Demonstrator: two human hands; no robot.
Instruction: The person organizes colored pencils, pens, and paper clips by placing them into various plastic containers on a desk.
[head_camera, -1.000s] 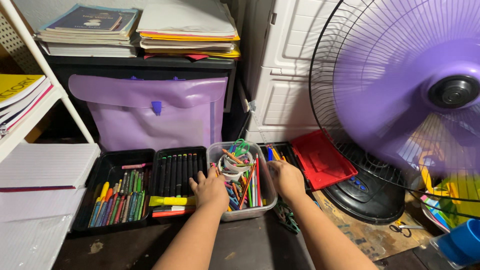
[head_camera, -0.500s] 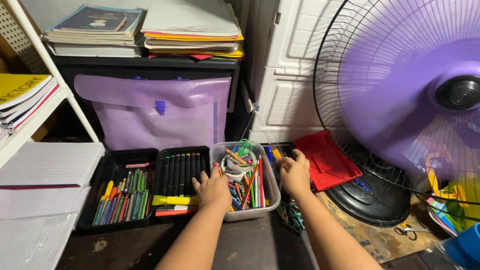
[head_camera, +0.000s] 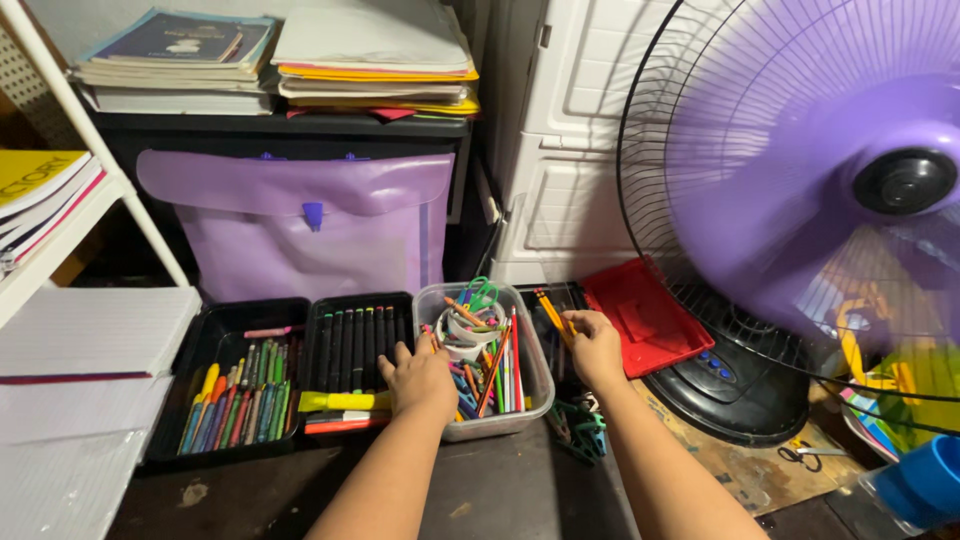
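Observation:
My left hand (head_camera: 420, 378) lies flat over the left rim of a clear plastic container (head_camera: 500, 424), fingers apart, reaching onto the black tray of dark markers (head_camera: 352, 340). The container is crammed with coloured pencils, pens, tape rolls and green scissors. My right hand (head_camera: 596, 346) is just right of the container, pinching a few orange pencils (head_camera: 551, 311). It holds them tilted up over a narrow black tray (head_camera: 568, 294). Another black tray (head_camera: 232, 392) at the left holds several crayons.
A running purple fan (head_camera: 860, 200) fills the right side, its black base (head_camera: 730, 390) by a red lid (head_camera: 645, 320). A purple bag (head_camera: 300, 225) stands behind the trays, under stacked books (head_camera: 180, 60). Green clips (head_camera: 580, 425) and small scissors (head_camera: 800, 455) lie on the floor.
My right hand has drawn back slightly toward me and lifted orange pencils out of the narrow tray. My left hand has stayed on the container's rim.

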